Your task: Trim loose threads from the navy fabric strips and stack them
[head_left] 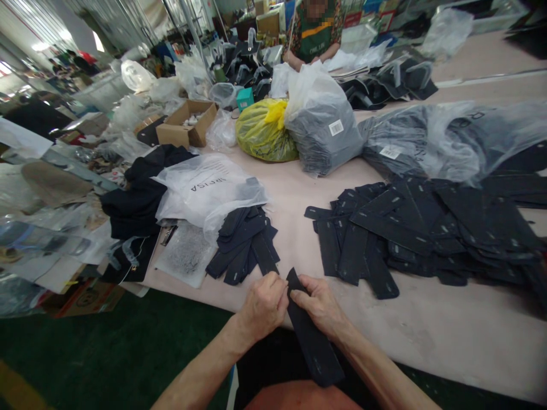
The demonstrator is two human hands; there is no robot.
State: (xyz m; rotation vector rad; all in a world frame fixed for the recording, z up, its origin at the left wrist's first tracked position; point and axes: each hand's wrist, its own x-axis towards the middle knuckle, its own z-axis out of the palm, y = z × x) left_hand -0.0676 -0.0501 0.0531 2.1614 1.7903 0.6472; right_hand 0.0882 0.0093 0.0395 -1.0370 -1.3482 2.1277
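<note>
My right hand (320,302) grips a long dark fabric strip (314,347) near its upper end, thumb on top. The strip slants down toward my lap. Close to the strip's upper left edge, my left hand (265,302) is closed with fingertips pinched; whatever is in them is too small or hidden to make out. Just beyond my left hand lies a small pile of similar dark strips (243,247), partly under a white printed plastic bag (209,191). A flat clear bag of tiny grey pieces (186,256) lies to its left.
A large heap of dark strips (427,228) spreads over the right of the pale table (461,319). Behind stand a yellow bag (260,134), a filled white bag (322,125) and a cardboard box (182,131). A person (316,34) works across the table.
</note>
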